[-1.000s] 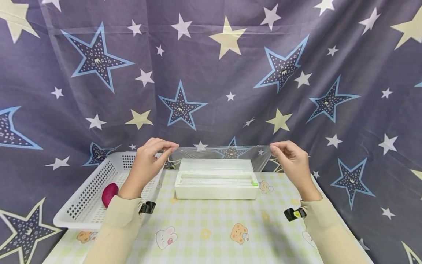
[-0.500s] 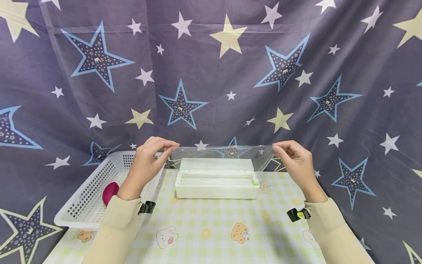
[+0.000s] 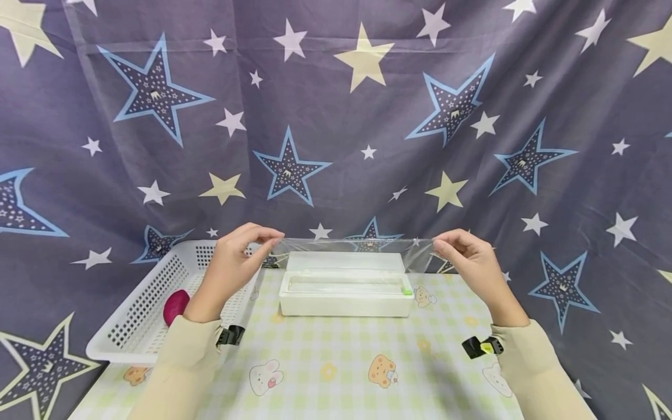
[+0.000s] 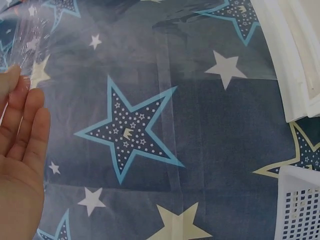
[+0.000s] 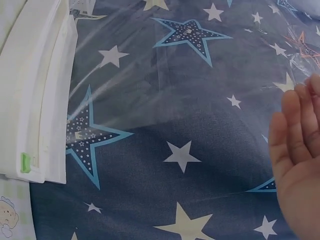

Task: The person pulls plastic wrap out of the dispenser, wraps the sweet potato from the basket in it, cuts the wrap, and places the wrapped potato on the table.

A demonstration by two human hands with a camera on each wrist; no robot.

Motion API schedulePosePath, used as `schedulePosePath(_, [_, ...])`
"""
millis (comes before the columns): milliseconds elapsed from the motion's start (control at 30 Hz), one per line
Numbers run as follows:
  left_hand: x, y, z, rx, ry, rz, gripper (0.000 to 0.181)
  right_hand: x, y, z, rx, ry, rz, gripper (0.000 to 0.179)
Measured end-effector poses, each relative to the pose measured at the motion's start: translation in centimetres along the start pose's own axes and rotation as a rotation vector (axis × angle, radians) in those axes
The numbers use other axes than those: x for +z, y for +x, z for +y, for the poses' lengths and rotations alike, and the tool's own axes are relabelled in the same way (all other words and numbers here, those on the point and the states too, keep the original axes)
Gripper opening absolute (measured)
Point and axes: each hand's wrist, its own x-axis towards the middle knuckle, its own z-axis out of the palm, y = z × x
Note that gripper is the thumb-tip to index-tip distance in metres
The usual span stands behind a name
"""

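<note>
- The left hand [image 3: 233,259] and right hand [image 3: 469,262] are apart, each pinching the upper edge of a clear film [image 3: 357,245].
- The film spans between them, higher than the open white box [image 3: 345,305].
- This box sits on the far part of the surface [image 3: 325,344].
- Left, a white basket [image 3: 122,354] holds a magenta object [image 3: 175,307].

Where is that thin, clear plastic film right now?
In the head view, the thin, clear plastic film is near the centre, stretched between the pinching left hand and right hand, appearing just above the open, long white box.
</note>
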Motion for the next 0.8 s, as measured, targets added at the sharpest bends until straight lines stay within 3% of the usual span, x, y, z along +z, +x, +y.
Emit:
schedulePosePath(267, [0.1,-0.4,0.4,-0.01,-0.054,-0.033,0.018,-0.3,-0.6,-0.3,0.045,-0.023,-0.066,0.01])
schedulePosePath(533, [0.4,-0.4,0.7,-0.015,-0.14,-0.043,0.02,-0.7,-0.8,-0.2,0.079,0.046,-0.077,0.008])
schedulePosePath(700, [0.7,-0.5,0.8,-0.048,-0.177,-0.044,0.022,-0.5,-0.9,0.5,0.044,0.122,-0.17,0.008])
schedulePosePath(800, [0.9,-0.6,1.0,-0.067,-0.18,-0.046,0.022,-0.4,-1.0,0.8,0.023,0.122,-0.186,0.008])
